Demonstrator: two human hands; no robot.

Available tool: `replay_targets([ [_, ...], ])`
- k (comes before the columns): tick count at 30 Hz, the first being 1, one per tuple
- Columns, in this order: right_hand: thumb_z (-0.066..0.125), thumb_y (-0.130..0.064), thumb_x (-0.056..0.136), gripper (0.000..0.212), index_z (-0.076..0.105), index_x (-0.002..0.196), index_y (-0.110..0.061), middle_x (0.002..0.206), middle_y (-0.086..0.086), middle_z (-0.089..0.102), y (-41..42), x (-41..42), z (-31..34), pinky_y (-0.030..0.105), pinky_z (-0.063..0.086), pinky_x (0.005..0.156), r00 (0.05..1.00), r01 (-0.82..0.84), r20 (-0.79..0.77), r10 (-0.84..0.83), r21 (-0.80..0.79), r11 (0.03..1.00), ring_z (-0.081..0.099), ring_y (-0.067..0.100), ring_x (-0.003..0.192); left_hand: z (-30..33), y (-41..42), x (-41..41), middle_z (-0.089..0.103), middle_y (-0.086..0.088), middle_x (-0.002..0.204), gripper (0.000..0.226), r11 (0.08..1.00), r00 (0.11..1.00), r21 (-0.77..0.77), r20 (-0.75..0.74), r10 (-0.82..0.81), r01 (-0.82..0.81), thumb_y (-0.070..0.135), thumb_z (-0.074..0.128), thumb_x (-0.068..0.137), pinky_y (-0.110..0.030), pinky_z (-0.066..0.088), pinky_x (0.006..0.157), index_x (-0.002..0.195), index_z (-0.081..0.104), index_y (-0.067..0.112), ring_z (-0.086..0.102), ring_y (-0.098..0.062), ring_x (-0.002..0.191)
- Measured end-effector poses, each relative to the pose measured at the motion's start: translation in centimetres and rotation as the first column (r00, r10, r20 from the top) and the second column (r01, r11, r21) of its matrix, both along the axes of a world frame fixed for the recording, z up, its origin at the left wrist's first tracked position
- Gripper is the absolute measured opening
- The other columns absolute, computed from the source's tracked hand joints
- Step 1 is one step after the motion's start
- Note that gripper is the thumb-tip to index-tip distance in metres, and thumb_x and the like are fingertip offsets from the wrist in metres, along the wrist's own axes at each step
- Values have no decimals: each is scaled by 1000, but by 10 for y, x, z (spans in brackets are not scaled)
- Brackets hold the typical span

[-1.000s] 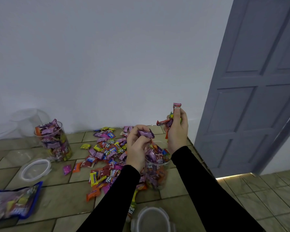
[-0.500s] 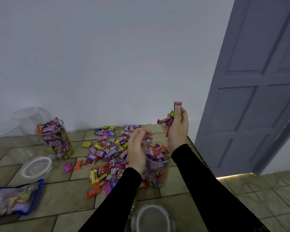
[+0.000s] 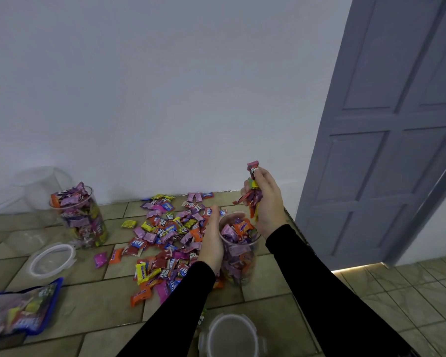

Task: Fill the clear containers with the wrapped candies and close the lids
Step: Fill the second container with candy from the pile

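The right hand is gripping a bunch of candies above the jar on the floor, while the left hand is lying flat against the jar's side. It is better to lower them close to the mouth before releasing.

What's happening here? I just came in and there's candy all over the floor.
A person is filling clear jars with wrapped candies. The left hand rests flat against the near jar, which is nearly full, while the right hand holds a bunch of candies above it. A second full jar stands by the wall. Both lids lie on the floor, and a pile of candies remains.
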State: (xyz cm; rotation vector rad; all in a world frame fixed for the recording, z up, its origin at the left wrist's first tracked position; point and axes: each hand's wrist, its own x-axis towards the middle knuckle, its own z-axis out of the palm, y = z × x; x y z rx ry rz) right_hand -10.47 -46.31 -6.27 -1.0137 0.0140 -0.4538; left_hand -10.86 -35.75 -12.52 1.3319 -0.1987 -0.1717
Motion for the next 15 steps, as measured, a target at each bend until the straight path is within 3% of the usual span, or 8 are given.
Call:
replay_targets([
  [2,49,-18,98,13,57,88,-13,62,3,50,-1,1,-3,22,36,50,1000,-21,13,21,2,1000,45,15,55,-4,-1,-2,72,2,99,71,1000,1000,-4,5,-18,18,44,18,103,-3,45,67,102,69,-5,65,4,90],
  [4,55,-22,90,13,59,82,-12,60,3,49,-3,1,-5,25,33,52,999,-45,23,45,-17,999,44,16,55,-3,-2,-2,74,6,89,69,999,999,-35,-19,-32,31,44,20,103,-9,48,73,100,68,-6,67,6,83],
  [6,55,-25,83,16,60,81,-10,57,2,49,-4,0,-5,26,32,52,997,-65,35,67,-39,997,43,17,55,-2,-3,-1,76,0,91,68,995,994,-98,-99,-46,36,51,26,100,-26,54,87,100,68,-3,70,-6,89],
  [8,53,-25,81,19,57,83,-7,53,1,50,-5,-2,-5,22,35,47,996,-78,31,81,-71,994,44,18,53,2,-2,-3,74,-12,98,67,990,985,-139,-165,-41,18,54,30,98,-37,56,86,102,68,-1,70,-24,94],
  [11,53,-24,79,19,56,84,-7,51,0,48,-6,-5,-2,20,37,43,994,-106,32,109,-87,991,46,20,52,1,-4,-1,75,-13,90,64,989,986,-149,-165,-25,0,48,28,101,-29,58,70,94,68,-1,72,-22,82],
  [15,55,-15,76,20,58,92,-2,55,2,49,-7,-3,-6,24,44,54,993,-107,41,111,-90,990,48,22,53,2,-5,-4,74,-14,100,62,985,986,-171,-164,-22,-7,49,31,100,-32,54,83,96,71,3,71,-24,96],
])
